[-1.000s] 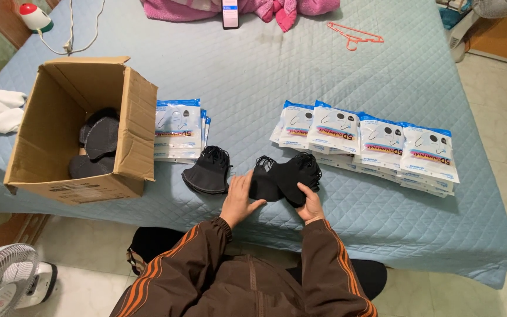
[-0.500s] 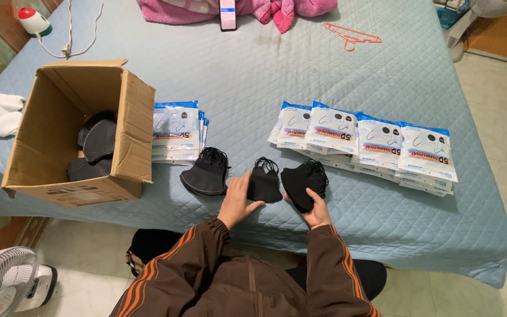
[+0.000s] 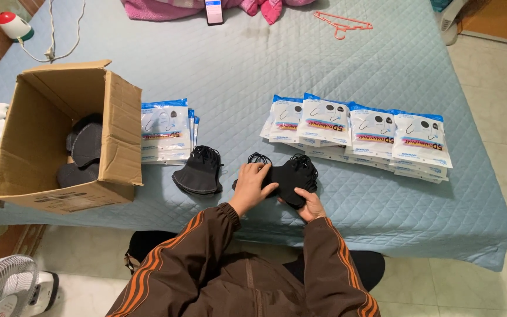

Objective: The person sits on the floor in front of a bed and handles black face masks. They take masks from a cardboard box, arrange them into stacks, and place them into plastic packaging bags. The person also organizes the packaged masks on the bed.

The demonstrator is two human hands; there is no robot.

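Hands: left hand [image 3: 252, 186] and right hand [image 3: 308, 205] sit close together on a stack of black masks [image 3: 289, 176] at the bed's [image 3: 242, 76] near edge.
9 o'clock: a second pile of black masks [image 3: 199, 171] lies just beside; a narrow strip of quilt runs between the two.
10 o'clock: a packet stack [image 3: 166, 130] touches the open cardboard box [image 3: 60, 135], walling off that side.
2 o'clock: a row of white packets [image 3: 359, 132] lies near, blocking the way right.
12 o'clock: a wide bare lane runs between both packet groups.
Far edge: phone [image 3: 214, 10] and hanger [image 3: 341, 24], well apart.
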